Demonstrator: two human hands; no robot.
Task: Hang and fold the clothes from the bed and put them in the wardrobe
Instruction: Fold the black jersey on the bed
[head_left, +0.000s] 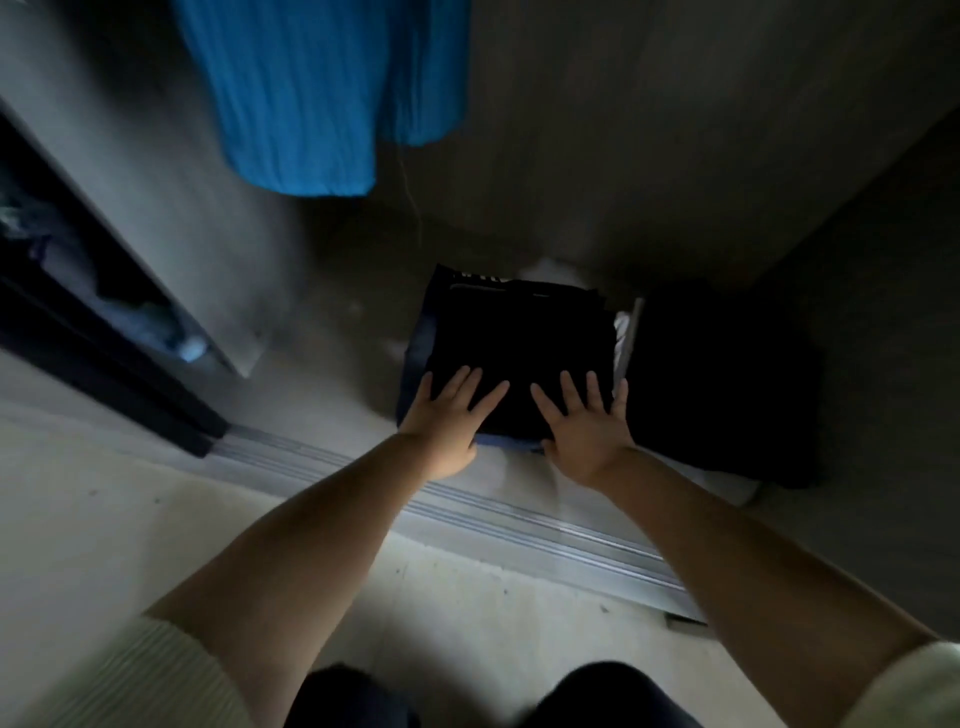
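Folded black garment (519, 343) lies on a small pile on the wardrobe floor (322, 364), with a blue layer showing under its near edge. I see my left hand (451, 415) and right hand (584, 423) pressing flat on it, fingers spread, gripping nothing.

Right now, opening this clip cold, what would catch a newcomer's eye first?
The bright blue garment hanging at the top left, the only strong colour in the dim wardrobe. Next, the left hand and right hand, laid flat with fingers spread on a folded dark pile on the wardrobe floor. Another dark heap sits just right of it.
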